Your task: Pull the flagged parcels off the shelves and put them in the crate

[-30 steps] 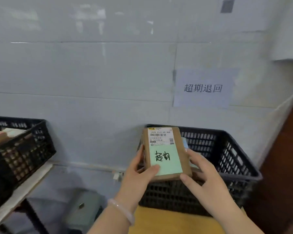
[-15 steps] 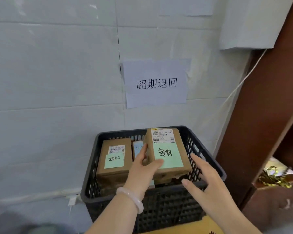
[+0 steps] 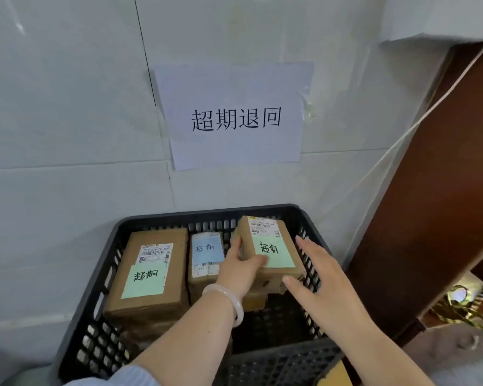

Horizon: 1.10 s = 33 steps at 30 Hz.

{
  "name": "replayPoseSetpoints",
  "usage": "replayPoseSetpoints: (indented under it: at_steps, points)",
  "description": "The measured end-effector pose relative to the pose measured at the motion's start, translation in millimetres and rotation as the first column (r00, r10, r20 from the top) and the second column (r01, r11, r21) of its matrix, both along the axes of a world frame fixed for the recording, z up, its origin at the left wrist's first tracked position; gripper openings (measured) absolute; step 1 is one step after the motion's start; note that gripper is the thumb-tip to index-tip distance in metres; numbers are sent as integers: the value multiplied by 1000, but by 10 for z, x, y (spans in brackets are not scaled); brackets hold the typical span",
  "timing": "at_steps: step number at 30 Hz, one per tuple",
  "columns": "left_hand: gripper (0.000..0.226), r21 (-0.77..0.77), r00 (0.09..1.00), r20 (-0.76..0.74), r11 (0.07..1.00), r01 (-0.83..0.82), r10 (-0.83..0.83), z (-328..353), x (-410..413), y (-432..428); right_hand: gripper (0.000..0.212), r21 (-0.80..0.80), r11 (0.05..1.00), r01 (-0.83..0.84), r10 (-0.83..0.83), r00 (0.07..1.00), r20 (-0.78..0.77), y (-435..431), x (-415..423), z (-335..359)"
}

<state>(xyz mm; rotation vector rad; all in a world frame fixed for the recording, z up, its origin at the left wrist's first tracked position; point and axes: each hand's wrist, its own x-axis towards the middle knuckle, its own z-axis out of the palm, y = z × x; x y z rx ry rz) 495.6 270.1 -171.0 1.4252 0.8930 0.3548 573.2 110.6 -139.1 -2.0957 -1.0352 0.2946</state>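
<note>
Brown cardboard parcel with a green handwritten sticky note and a white barcode label (image 3: 272, 247) is inside the rim of the black plastic lattice crate (image 3: 207, 211), over its right half, tilted with the far end higher; left hand (image 3: 239, 270) grips the parcel's left edge, thumb on the green note, fingers curled round the side; right hand (image 3: 319, 277) is spread flat with fingers straight, just beside the parcel's right edge, between it and the crate's right wall; cannot tell whether its thumb touches the parcel's near corner; hands apart, parcel between them. Pale ring bracelet (image 3: 229, 300) on the left wrist; light blue sleeve (image 3: 129, 377) at the bottom edge.

Small brown box (image 3: 255, 300) sits under the held parcel's near end; cannot tell if they touch. Narrow brown parcel with a blue note (image 3: 207, 256) lies just left of the left hand; large brown cardboard parcel with a green note (image 3: 151, 274) fills the crate's left side, close to the left wall. Dark open floor shows in the crate's near right corner; the near wall is low in view.

Crate stands against a white tiled wall (image 3: 67, 107); white paper sign with black characters (image 3: 234, 115) is taped above it; brown wooden panel (image 3: 430, 190) leans on the right, thin white cable (image 3: 402, 129) along it; gold ribbon tangle (image 3: 463, 310) below it; yellow-brown surface (image 3: 336, 377) shows under the crate's near right corner.
</note>
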Motion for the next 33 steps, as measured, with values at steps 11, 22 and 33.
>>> replayPoseSetpoints:
  at_steps: [11, 22, 33]
  points:
    - [78, 111, 966, -219, 987, -116, 138, -463, 406, 79, 72, -110, 970, -216, 216, 976, -11, 321, 715, -301]
    - [71, 479, 817, -569, 846, 235, 95, -618, 442, -4, 67, -47, 961, -272, 269, 961, -65, 314, 851, -429]
    - [70, 436, 441, -895, 341, 833, 68, -468, 308, -118, 63, -84, 952, -295, 294, 955, -22, 325, 807, -498]
